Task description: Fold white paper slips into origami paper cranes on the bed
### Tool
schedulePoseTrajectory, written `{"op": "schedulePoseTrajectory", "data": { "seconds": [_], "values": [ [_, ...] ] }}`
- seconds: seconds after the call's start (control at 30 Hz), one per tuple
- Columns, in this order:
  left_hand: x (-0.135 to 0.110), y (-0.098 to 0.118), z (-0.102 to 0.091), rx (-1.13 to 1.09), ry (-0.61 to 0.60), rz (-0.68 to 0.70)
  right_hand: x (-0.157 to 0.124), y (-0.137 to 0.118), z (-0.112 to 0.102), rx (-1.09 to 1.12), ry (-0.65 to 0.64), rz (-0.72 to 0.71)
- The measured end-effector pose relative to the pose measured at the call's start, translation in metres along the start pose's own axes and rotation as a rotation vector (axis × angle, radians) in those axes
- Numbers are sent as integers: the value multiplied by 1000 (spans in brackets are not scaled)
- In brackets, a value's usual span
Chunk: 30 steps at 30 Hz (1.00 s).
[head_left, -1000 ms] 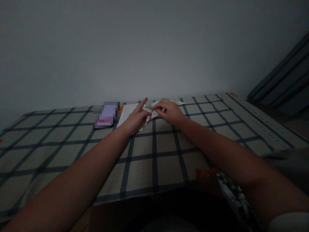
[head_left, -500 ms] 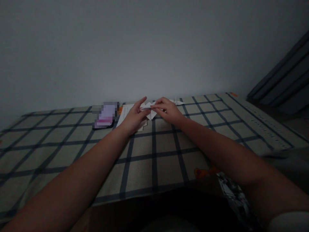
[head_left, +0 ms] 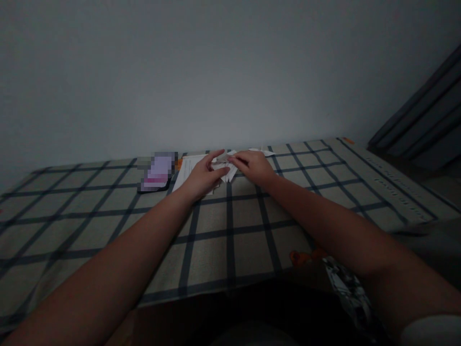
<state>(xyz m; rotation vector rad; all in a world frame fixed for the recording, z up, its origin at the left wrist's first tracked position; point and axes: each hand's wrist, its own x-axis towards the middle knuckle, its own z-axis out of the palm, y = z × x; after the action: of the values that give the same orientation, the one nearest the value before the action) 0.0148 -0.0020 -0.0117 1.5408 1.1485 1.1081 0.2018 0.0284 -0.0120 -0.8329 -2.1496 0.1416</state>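
A piece of folded white paper [head_left: 229, 175] with pointed ends is between my two hands, over the far middle of the table. My left hand [head_left: 203, 177] grips its left side, with the thumb on the near face and the fingers behind. From the right, my right hand [head_left: 254, 165] pinches the paper's upper part between thumb and fingertips. Parts of the paper are hidden by the fingers. Under and beside my left hand lie printed paper sheets [head_left: 183, 172].
A phone [head_left: 157, 173] with a blurred screen lies left of the sheets. Behind my right hand rests another folded white paper piece [head_left: 265, 153]. A checked cloth [head_left: 248, 250] covers the table, which meets a wall [head_left: 230, 72]. A dark curtain [head_left: 425, 105] hangs at right.
The folded paper has turned in my hands, and two points now face down toward me. My right fingers have drawn into a tighter pinch; my left thumb has shifted slightly right.
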Motion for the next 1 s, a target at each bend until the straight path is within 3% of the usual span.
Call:
{"op": "schedulePoseTrajectory", "data": {
  "seconds": [0.13,0.33,0.43,0.73,1.0],
  "values": [
    [-1,0,0,20,3,-7,0,0,1,0,10,-15],
    [11,-7,-3,-249,82,64,-1,5,3,64,45,-47],
    [10,-6,-3,-299,29,14,0,6,3,80,28,-54],
    [1,-4,-1,-79,-12,-21,-2,-1,5,94,67,24],
    [6,-9,-4,-230,0,6,-1,1,6,255,53,30]
  ]
}}
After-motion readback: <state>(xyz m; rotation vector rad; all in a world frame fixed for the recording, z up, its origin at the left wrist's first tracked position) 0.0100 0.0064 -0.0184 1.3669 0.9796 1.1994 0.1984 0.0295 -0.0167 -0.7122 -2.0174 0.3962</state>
